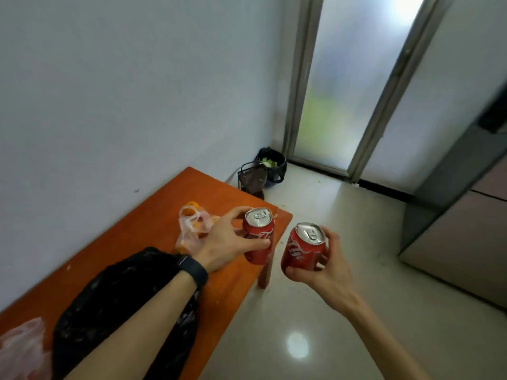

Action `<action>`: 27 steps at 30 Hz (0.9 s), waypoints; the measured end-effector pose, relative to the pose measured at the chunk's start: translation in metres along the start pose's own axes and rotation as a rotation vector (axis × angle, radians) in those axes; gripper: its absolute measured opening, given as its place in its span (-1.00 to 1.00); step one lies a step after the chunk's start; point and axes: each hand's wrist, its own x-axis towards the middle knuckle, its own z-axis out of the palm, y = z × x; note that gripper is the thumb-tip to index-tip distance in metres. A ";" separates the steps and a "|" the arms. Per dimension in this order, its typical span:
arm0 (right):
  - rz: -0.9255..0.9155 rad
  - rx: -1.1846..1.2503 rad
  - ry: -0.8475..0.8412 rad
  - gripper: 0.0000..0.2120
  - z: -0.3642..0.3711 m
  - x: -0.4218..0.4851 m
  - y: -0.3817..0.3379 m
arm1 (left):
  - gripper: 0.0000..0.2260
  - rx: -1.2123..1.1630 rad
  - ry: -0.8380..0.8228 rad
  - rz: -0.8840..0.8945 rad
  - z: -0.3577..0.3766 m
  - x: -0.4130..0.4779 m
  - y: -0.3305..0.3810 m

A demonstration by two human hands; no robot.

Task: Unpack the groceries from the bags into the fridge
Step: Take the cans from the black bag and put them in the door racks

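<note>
Daylight through frosted door (354,78); floor (297,344) glare; soft blur.

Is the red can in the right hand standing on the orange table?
No, the right hand holds its red can in the air over the floor, beside the orange table.

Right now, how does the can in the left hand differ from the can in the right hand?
The left can stands nearly upright above the corner of the orange table; the right can tilts, over the floor. The left hand holds its can from the side; the right hand cups its can from below. Both are red, with silver tops.
</note>
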 end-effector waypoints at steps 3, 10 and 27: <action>-0.054 0.004 0.137 -0.10 -0.088 -0.024 0.000 | -0.35 -0.068 -0.093 0.065 0.085 0.017 0.051; -0.163 -0.069 0.444 -0.13 -0.276 -0.073 -0.012 | -0.44 -0.121 -0.282 0.296 0.264 0.045 0.179; -0.393 -0.239 0.764 -0.11 -0.610 0.008 -0.073 | -0.37 -0.074 -0.360 0.875 0.506 0.212 0.431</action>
